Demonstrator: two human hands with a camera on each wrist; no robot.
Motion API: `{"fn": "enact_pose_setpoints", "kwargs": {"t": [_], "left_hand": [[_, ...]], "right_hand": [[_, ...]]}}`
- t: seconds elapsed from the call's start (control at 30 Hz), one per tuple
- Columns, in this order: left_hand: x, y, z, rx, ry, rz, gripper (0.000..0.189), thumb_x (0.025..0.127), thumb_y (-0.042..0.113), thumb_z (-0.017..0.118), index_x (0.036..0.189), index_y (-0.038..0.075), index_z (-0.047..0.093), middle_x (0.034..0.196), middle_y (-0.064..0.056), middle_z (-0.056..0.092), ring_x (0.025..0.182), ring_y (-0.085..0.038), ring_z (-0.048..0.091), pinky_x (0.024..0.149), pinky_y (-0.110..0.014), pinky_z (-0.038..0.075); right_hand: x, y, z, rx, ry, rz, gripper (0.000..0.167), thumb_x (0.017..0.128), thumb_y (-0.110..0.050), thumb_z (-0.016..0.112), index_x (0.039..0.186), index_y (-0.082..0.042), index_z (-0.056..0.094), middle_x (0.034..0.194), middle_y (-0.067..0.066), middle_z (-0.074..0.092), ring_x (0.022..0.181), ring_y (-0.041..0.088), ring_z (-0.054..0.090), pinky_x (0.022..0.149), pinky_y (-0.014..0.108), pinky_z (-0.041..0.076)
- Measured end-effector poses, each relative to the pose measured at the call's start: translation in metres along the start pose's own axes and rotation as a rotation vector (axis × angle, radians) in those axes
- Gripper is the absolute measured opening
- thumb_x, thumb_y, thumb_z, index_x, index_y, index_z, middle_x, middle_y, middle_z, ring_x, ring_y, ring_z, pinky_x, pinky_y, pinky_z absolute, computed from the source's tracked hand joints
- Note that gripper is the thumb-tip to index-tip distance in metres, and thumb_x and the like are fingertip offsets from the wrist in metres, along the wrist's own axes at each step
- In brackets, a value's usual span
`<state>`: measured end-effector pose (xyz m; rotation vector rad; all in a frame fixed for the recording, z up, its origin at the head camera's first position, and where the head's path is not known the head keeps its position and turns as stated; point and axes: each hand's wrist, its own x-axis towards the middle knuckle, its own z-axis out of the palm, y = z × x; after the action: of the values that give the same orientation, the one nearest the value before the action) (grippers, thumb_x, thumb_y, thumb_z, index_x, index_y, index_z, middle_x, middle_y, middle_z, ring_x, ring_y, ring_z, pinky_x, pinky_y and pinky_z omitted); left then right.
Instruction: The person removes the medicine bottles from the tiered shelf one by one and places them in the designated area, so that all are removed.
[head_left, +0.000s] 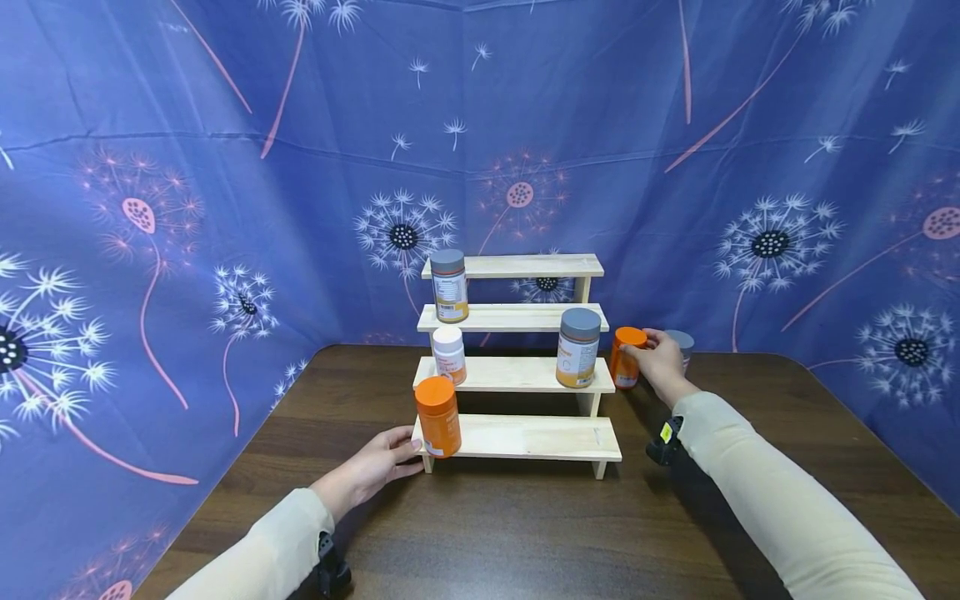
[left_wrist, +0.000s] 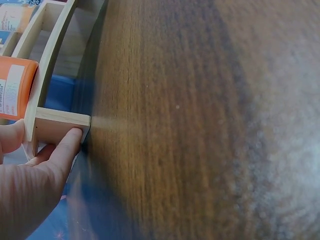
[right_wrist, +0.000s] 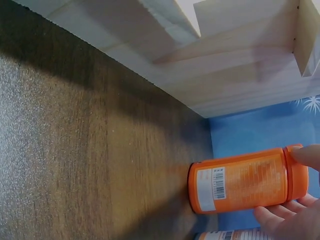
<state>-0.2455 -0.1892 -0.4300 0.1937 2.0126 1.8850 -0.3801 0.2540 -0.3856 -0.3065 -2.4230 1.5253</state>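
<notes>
My left hand (head_left: 378, 463) grips the lower left corner of a wooden tiered display stand (head_left: 536, 437). In the left wrist view the thumb lies by the board's edge and a finger (left_wrist: 67, 147) rests on the end leg. Beside that thumb, an orange pill bottle (head_left: 438, 421) stands on the lowest step. To the right of the stand, my right hand (head_left: 663, 367) holds another orange bottle (right_wrist: 240, 181) by its lid, thumb on one side and fingers on the other. Its base appears to be at the table surface. A grey-lidded bottle (head_left: 681, 342) is partly hidden behind this hand.
A white bottle (head_left: 449, 357) and a grey-lidded bottle (head_left: 578, 350) stand on the second step from the bottom. Another grey-lidded bottle (head_left: 450, 287) is on the third step, left. Behind the brown wooden table (head_left: 495, 533) hangs a blue dandelion-print cloth (head_left: 585, 108).
</notes>
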Motion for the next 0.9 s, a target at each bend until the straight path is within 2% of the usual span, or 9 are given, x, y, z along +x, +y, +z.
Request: {"fn": "enact_pose_setpoints", "kwargs": {"t": [0.13,0.33,0.57,0.9], "left_hand": [[0.001,-0.001,0.000,-0.004,0.005,-0.005,0.053,0.103,0.016,0.047,0.143,-0.013,0.028,0.143,-0.031,0.039,0.122,-0.028,0.054,0.106,-0.046,0.045],[0.002,0.000,0.000,-0.006,0.015,-0.011,0.053,0.103,0.015,0.046,0.144,-0.013,0.027,0.144,-0.033,0.038,0.125,-0.031,0.053,0.105,-0.045,0.047],[0.001,0.001,0.001,-0.005,0.017,-0.012,0.052,0.103,0.015,0.045,0.144,-0.012,0.027,0.144,-0.032,0.038,0.126,-0.034,0.051,0.105,-0.047,0.045],[0.001,0.000,-0.001,0.004,-0.009,0.010,0.054,0.103,0.017,0.046,0.143,-0.012,0.027,0.143,-0.030,0.040,0.121,-0.027,0.054,0.107,-0.048,0.044]], "right_hand": [[0.002,-0.003,0.000,0.040,0.025,0.001,0.060,0.095,-0.012,0.061,0.146,0.004,0.034,0.146,0.027,0.042,0.132,0.039,0.044,0.112,0.046,0.039],[0.002,-0.015,-0.003,0.161,0.060,0.005,0.059,0.094,-0.009,0.061,0.145,0.003,0.036,0.148,0.022,0.041,0.137,0.034,0.040,0.115,0.044,0.036],[0.000,-0.026,-0.014,0.097,0.084,-0.005,0.060,0.094,-0.019,0.063,0.145,0.001,0.038,0.146,0.020,0.046,0.134,0.032,0.044,0.114,0.041,0.038],[-0.004,-0.039,-0.023,0.125,0.065,-0.015,0.062,0.094,-0.021,0.063,0.147,-0.002,0.036,0.147,0.016,0.046,0.134,0.029,0.046,0.114,0.038,0.038]]}}
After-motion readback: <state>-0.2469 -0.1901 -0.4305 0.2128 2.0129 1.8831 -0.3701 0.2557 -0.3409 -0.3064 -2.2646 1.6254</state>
